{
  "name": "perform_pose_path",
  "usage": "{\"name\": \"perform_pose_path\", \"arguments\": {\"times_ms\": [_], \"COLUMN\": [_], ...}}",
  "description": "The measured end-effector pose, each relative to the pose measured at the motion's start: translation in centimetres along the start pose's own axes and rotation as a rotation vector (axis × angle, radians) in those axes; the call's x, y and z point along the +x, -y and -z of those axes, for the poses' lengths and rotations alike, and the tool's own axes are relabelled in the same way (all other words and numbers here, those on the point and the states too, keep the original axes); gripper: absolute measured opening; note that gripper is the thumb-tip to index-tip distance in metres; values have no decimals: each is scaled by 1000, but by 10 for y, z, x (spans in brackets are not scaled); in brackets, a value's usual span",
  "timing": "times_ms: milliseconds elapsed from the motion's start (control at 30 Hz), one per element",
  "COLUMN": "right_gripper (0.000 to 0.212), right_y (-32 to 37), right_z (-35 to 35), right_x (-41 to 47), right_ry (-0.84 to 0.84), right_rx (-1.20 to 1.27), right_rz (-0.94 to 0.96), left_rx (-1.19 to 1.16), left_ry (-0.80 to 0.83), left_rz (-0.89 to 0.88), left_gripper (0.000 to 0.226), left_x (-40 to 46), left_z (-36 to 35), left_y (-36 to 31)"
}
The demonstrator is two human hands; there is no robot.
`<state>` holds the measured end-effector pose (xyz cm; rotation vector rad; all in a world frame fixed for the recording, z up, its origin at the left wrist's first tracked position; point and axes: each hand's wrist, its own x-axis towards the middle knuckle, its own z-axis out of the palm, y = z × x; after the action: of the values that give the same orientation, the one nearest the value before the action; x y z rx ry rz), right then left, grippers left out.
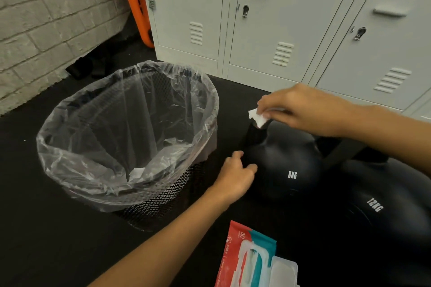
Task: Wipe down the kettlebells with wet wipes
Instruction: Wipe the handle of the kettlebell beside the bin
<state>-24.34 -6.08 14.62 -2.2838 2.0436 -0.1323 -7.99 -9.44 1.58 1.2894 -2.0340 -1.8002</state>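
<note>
On the floor beside the lined wastebasket point(70, 147), the 8KG kettlebell point(286, 165) lies tilted. The right hand point(303, 109) pinches a white wet wipe point(257, 117) against its handle; the left hand point(235, 175) grips the handle's side (wipes pack point(247, 261) nearby, lid open).

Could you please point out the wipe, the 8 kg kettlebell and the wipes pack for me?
wipe point(258, 117): head view, on its crumpled white middle below the fingertips.
8 kg kettlebell point(283, 161): head view, on the round body above the label.
wipes pack point(235, 251): head view, on the red wrapper beside the open lid.
</note>
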Motion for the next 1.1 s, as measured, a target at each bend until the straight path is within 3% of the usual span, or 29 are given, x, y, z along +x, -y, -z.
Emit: {"name": "perform_pose_path", "arguments": {"times_ms": [100, 300, 600, 933, 1100], "right_gripper": [22, 28, 24, 22, 26], "right_y": [10, 30, 31, 59, 46], "right_z": [3, -16, 12, -40, -7], "right_x": [15, 48, 45, 49, 50], "right_ry": [148, 400, 409, 483, 443], "right_rx": [-59, -455, -490, -874, -718], "right_rz": [-10, 39, 30, 210, 79], "left_rx": [22, 215, 439, 481, 494], "left_ry": [24, 22, 62, 50, 64], "left_rz": [-37, -95, -115, -135, -145], "left_gripper": [69, 79, 84, 80, 83], "left_x": [-5, -7, -7, -8, -10], "left_z": [-5, -10, -13, -9, -8], "left_y": [2, 3, 5, 7, 7]}}
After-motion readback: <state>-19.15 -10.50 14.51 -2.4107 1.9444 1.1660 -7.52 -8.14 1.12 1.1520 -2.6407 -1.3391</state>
